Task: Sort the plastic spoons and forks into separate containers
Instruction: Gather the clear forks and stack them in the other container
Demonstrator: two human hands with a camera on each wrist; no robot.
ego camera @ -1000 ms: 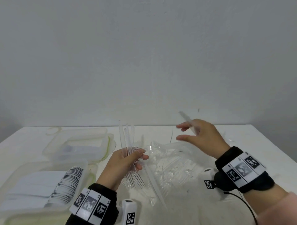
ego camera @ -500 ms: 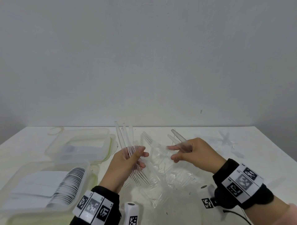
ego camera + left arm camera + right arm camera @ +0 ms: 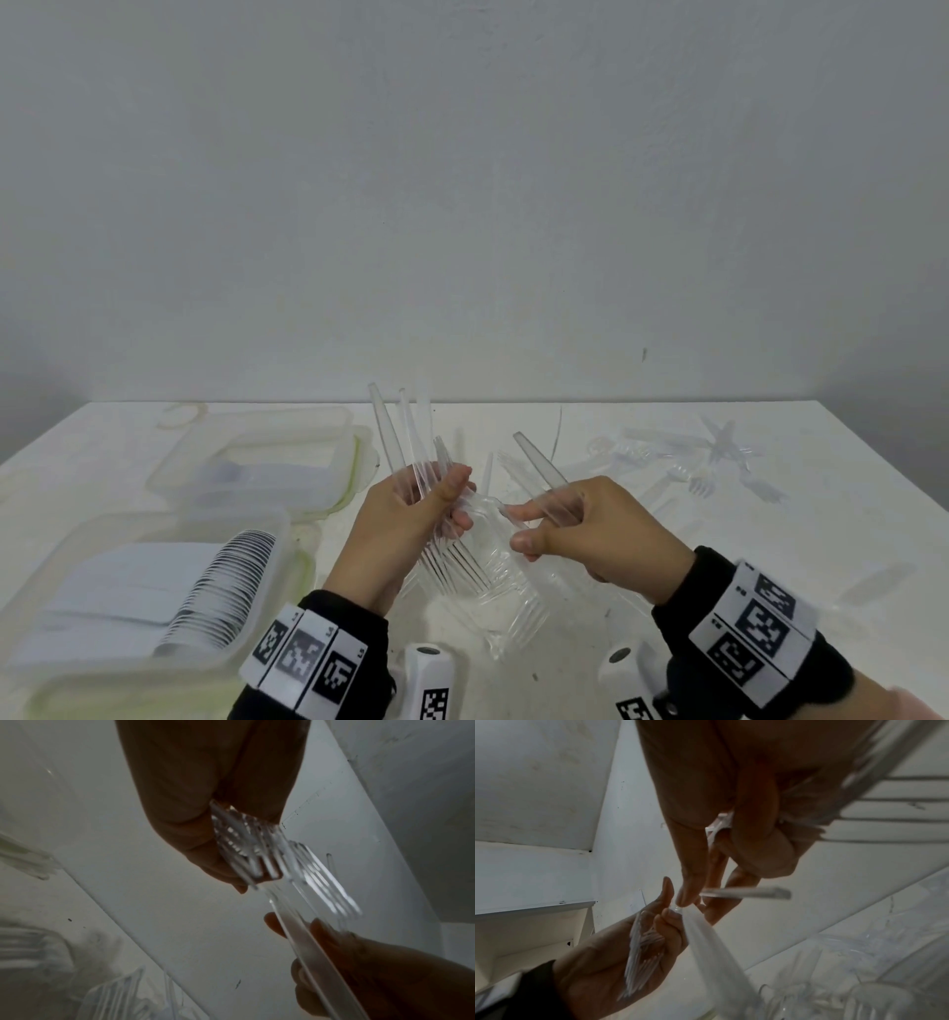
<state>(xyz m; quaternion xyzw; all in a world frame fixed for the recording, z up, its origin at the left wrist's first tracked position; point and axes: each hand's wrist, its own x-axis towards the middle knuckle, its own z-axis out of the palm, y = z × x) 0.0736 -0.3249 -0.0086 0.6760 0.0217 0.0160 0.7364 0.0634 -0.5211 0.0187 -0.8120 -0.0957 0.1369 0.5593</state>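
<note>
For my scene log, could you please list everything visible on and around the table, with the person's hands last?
Table: one, white, under everything.
Near container: one, clear plastic, front left, holding a packed row of white utensils.
Far container: one, clear with green seal, behind the near one.
Fork pile: several, clear, centre, below the hands.
Loose cutlery: several pieces, clear, far right.
Fork bundle: several, clear, handles up, gripped by the left hand.
Single utensil: one, clear, held by the right hand.
Wall: grey, behind.
Left hand: centre.
Right hand: beside it.
</note>
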